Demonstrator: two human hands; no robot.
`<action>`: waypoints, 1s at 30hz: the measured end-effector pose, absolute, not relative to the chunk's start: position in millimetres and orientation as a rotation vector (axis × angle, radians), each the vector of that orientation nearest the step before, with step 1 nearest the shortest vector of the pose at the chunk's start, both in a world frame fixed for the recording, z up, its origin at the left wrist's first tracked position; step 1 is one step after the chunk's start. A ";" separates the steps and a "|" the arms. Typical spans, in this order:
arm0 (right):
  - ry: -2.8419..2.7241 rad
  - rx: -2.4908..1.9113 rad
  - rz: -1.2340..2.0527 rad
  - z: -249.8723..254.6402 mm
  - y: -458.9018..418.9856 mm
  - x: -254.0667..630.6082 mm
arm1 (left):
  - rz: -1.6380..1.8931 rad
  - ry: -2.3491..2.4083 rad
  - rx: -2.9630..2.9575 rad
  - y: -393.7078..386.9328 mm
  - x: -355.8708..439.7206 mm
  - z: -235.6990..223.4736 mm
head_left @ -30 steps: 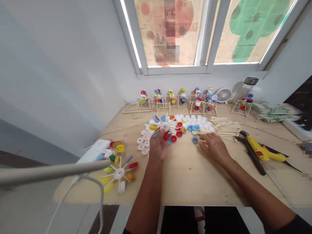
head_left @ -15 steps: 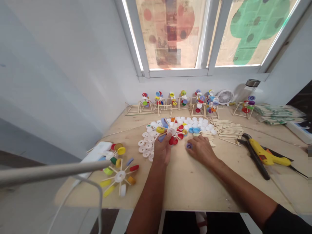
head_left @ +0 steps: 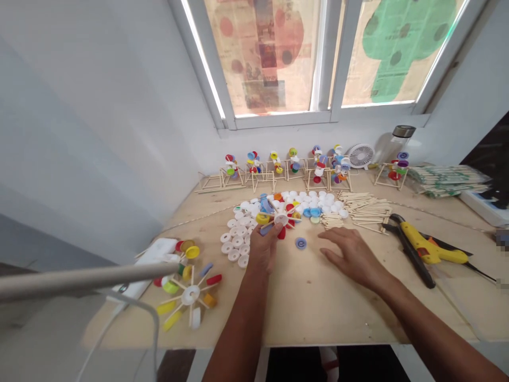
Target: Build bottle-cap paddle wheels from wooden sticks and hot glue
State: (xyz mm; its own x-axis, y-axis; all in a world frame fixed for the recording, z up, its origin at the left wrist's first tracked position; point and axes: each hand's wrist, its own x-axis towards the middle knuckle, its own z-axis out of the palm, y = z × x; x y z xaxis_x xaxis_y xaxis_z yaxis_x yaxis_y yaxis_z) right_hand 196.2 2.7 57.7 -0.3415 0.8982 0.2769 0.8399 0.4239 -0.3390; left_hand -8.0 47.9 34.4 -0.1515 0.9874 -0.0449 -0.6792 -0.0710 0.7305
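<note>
My left hand (head_left: 264, 246) is closed on a small wheel (head_left: 281, 219) with a white hub, thin wooden stick spokes and coloured bottle caps on some spoke ends. Beside it, a purple bottle cap (head_left: 301, 243) lies on the table by itself. To the right of that cap, my right hand (head_left: 352, 257) hovers or rests over the wood with its fingers apart and nothing in them. White bottle caps (head_left: 238, 232) lie behind and left of my left hand. A second wheel (head_left: 191, 295) with coloured caps lies at the left.
A yellow glue gun (head_left: 431, 246) lies at the right, near loose wooden sticks (head_left: 366, 209). Stick frames with cap wheels (head_left: 318, 170) line the wall, along with a small white fan (head_left: 361, 156) and a bottle (head_left: 400, 140). A blurred grey bar (head_left: 87, 278) crosses the lower left foreground.
My right hand has let go of the purple cap and drawn back to the right, its fingers spreading. My left hand still holds the wheel. The whole view has shifted slightly.
</note>
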 end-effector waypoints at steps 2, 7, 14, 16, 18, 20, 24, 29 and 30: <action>-2.143 -1.508 0.163 64.3 -9.7 224.1 | 1.582 0.746 0.580 46.7 -7.2 35.6; -1.855 -1.801 0.017 65.1 -32.1 316.8 | 1.543 0.763 0.668 45.4 -4.3 35.8; -1.873 -2.183 -0.155 44.1 -53.9 405.8 | 1.494 0.774 0.663 47.5 -1.6 31.0; -1.942 -2.211 -0.158 38.5 -53.3 411.9 | 1.483 0.771 0.665 46.8 -1.2 31.6; -2.019 -2.216 -0.165 33.7 -49.8 414.2 | 1.478 0.764 0.669 46.2 -0.8 32.4; -2.085 -2.214 -0.173 29.2 -44.8 416.0 | 1.478 0.758 0.671 45.8 -0.4 33.2; -2.142 -2.200 -0.172 20.7 -36.5 423.2 | 1.485 0.761 0.676 44.7 0.8 35.0; -2.145 -2.135 -0.145 21.9 -35.7 425.7 | 1.504 0.735 0.665 43.5 1.9 37.4; -2.106 -2.118 -0.153 24.6 -36.6 422.5 | 1.509 0.737 0.661 43.5 2.0 37.6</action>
State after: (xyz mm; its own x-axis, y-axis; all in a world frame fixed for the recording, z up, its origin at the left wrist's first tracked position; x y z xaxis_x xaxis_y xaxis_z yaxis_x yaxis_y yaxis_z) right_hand 422.5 -36.6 24.6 0.0089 0.9840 0.1782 0.9994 -0.0028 -0.0348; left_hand 2.0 43.5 37.6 -0.0665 0.9976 -0.0201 -0.6293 -0.0263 0.7767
